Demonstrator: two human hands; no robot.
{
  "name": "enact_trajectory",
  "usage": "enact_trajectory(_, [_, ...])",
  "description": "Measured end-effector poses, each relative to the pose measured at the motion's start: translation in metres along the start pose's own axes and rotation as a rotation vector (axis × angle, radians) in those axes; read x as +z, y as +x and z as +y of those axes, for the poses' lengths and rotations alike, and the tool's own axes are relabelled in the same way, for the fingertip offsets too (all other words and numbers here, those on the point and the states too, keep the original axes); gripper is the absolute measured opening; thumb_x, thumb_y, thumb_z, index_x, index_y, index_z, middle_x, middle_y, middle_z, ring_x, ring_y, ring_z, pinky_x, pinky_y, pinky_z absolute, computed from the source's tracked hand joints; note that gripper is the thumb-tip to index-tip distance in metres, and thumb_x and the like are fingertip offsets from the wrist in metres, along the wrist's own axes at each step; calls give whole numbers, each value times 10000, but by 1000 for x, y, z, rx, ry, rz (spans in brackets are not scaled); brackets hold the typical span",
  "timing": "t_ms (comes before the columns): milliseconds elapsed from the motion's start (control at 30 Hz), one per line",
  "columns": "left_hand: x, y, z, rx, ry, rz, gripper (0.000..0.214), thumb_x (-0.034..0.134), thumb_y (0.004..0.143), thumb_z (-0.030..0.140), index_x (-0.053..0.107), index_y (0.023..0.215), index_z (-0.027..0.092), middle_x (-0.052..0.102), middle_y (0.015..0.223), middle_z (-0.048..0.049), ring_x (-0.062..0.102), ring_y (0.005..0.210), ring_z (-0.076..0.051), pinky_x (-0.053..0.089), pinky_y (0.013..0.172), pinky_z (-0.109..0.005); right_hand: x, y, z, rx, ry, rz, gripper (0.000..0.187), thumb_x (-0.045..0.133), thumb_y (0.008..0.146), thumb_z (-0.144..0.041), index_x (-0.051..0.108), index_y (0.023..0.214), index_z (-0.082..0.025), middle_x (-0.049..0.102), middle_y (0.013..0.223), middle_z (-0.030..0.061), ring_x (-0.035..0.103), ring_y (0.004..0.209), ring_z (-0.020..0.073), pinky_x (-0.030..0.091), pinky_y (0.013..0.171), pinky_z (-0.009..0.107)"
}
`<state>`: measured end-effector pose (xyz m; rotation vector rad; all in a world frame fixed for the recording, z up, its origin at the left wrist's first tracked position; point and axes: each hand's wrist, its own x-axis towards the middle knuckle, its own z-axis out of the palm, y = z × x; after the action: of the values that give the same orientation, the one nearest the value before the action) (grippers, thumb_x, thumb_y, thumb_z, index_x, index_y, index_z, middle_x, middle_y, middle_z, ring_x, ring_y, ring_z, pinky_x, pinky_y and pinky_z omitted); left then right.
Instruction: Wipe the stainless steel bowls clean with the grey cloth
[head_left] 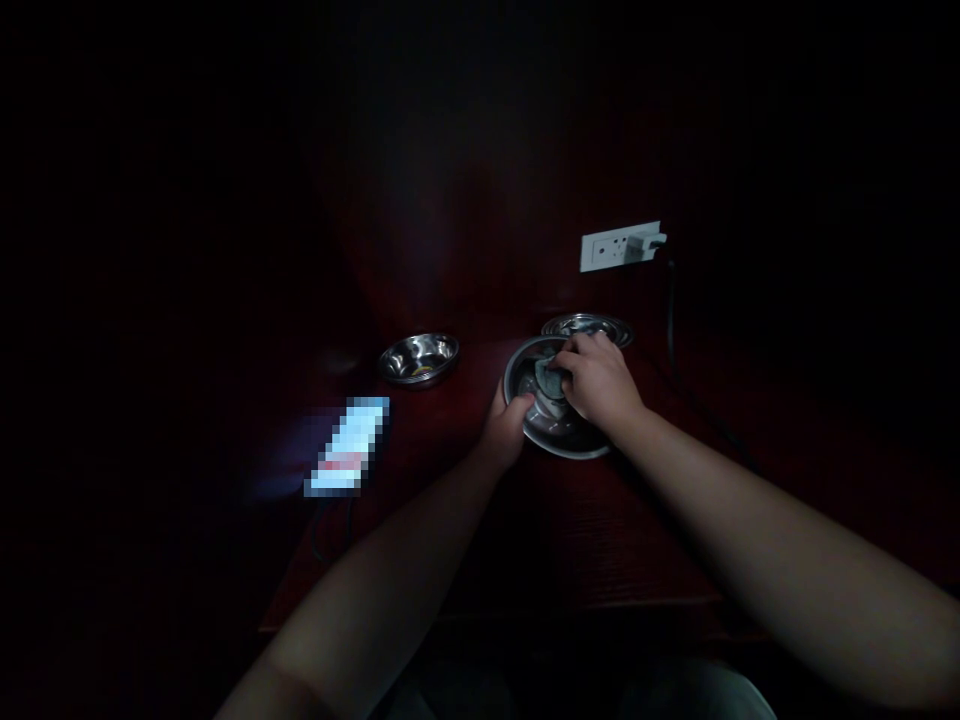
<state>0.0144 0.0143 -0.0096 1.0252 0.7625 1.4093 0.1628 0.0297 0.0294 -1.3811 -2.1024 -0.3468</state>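
Apparently to steady it, the left hand (505, 430) clamps the metal bowl (566, 436) by its rim near the frame's centre, while the right hand (600, 378) pinches what seems a greyish cloth (550, 378) inside it.

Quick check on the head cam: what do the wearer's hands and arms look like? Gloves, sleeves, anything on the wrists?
Left hand and right hand: both bare, no gloves visible. Left forearm and right forearm: uncovered where they show, no sleeves, watch or bracelet visible. Too dim to rule out rings or small markings.
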Motion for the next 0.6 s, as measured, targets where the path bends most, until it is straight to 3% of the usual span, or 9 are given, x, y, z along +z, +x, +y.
enact_trajectory(367, [-1,2,2,151,41,1,444,543,640,148,546,1081,192,641,1034,-35,566,1011,-204,410,919,-323,7,-4,7,-51,-87,47,222,545,721,-123,701,851,-213,582,980,103,439,913,285,377,743,410])
enact_trajectory(600, [1,0,7,260,106,40,412,525,668,130,538,1074,196,626,1004,-23,566,960,-182,407,911,-314,6,-4,2,-29,-70,-17,220,518,734,-102,696,824,-194,616,958,115,449,880,272,373,737,414])
